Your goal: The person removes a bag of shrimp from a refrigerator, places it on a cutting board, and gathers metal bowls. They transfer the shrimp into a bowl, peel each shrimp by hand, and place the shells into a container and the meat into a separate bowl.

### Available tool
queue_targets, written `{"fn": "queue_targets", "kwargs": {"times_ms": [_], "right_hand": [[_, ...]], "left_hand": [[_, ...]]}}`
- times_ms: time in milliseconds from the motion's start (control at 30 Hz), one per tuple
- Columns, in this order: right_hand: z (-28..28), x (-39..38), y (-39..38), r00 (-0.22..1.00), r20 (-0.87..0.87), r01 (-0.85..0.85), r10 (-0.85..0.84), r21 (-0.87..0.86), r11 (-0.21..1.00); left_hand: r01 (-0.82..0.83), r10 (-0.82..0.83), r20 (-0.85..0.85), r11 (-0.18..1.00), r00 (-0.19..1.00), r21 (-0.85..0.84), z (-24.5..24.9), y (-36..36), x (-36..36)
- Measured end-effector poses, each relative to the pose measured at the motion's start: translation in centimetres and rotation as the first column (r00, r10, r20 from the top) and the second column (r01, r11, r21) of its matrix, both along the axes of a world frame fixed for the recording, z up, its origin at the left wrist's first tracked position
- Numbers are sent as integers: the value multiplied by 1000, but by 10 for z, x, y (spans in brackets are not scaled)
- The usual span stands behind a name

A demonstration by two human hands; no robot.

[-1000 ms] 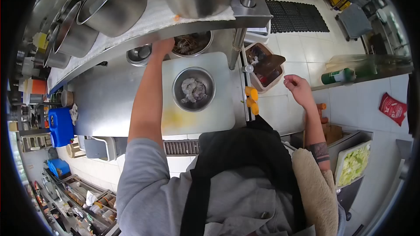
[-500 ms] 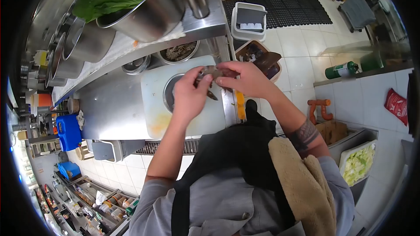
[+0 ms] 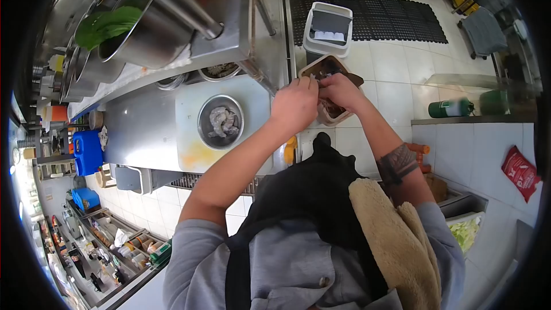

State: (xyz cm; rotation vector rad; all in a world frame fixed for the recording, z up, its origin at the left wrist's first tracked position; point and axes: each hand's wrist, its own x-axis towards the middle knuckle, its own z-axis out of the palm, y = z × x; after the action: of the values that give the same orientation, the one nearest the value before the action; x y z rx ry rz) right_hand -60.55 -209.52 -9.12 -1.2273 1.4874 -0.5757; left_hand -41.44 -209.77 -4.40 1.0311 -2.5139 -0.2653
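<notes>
My left hand [image 3: 294, 102] is closed, fingers curled, at the right edge of the counter beside a brown bin [image 3: 336, 119]. Against it, above the bin, my right hand [image 3: 343, 93] pinches with its fingertips. Both hands are on a shrimp, which their fingers almost wholly hide at this moment. Left of them a steel bowl [image 3: 202, 132] holds several peeled grey shrimp [image 3: 222, 120]. The bowl rests on a white cutting board [image 3: 189, 103] with a yellowish stain. Behind the board, partly under the shelf, another steel bowl [image 3: 220, 76] contains small pieces that look like unpeeled shrimp.
A steel shelf [image 3: 227, 49] with a thick post [image 3: 172, 0] overhangs the counter. Large pots [image 3: 150, 37], one with green leaves [image 3: 109, 26], stand on it. A white bin [image 3: 328, 28] is beyond the brown one. A black mat [image 3: 390, 18] lies on the tiled floor.
Both hands have moved right, from over the cutting board to the brown bin, uncovering the bowl of peeled shrimp. The view has shifted too.
</notes>
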Motion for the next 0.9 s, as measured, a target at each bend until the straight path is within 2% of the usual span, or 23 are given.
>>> {"fn": "queue_targets", "kwargs": {"times_ms": [67,100,133,167,200,233,267,333,500,567,600,667,700,767,800,833,867,900], "right_hand": [[-13,-7,-9,1000,-30,-8,9,35,999],[-18,-8,-14,948,-293,-147,121,-68,987],[-14,-6,-16,817,-544,-304,189,-128,944],[-10,-6,-18,818,-544,-304,188,-131,944],[-6,-6,-23,756,-626,-306,189,-83,948],[-3,-4,-25,687,-701,-302,193,-34,953],[-4,-3,-30,690,-698,-301,192,-36,953],[-5,-3,-44,564,-787,-404,248,-2,915],[7,0,-67,545,-779,-385,312,98,918],[11,-6,-76,466,-847,-322,255,106,941],[10,-17,-81,469,-846,-322,253,103,941],[-6,-58,-95,534,-808,-361,250,49,931],[-14,-71,-102,531,-809,-372,253,46,927],[-25,-89,-107,552,-782,-456,290,8,890],[-27,-94,-107,550,-783,-464,292,4,886],[-25,-98,-104,666,-705,-426,245,-90,900],[-18,-98,-99,767,-610,-375,197,-177,910],[-14,-96,-88,965,-169,-226,198,-163,961]], "left_hand": [[116,-102,171,991,980,-72,-20,-4,-11],[116,-102,173,991,980,-72,-29,-5,-16],[108,-89,233,991,968,-72,-33,-7,-20],[101,-75,291,992,954,-75,-35,-8,-25],[99,-73,292,992,954,-78,-38,-9,-29],[32,-18,329,999,944,-36,-39,-10,-33],[-36,32,369,999,929,4,-39,-9,-36],[-85,68,356,996,932,32,-45,-15,-40],[-248,215,275,964,937,92,-51,-20,-46],[-416,377,254,900,891,126,-29,-17,-47],[-417,377,256,901,890,123,-25,-18,-40],[-461,476,-70,873,877,160,-17,-24,-22],[-471,486,-72,868,871,156,-10,-26,-17],[-409,570,-139,718,810,563,5,-24,-9],[-237,652,-279,587,705,774,-11,-28,-7],[-240,655,-283,590,701,771,-13,-30,-7],[-39,759,-309,402,572,915,-14,-32,-8],[204,853,-279,208,441,957,-15,-34,-10]]}}
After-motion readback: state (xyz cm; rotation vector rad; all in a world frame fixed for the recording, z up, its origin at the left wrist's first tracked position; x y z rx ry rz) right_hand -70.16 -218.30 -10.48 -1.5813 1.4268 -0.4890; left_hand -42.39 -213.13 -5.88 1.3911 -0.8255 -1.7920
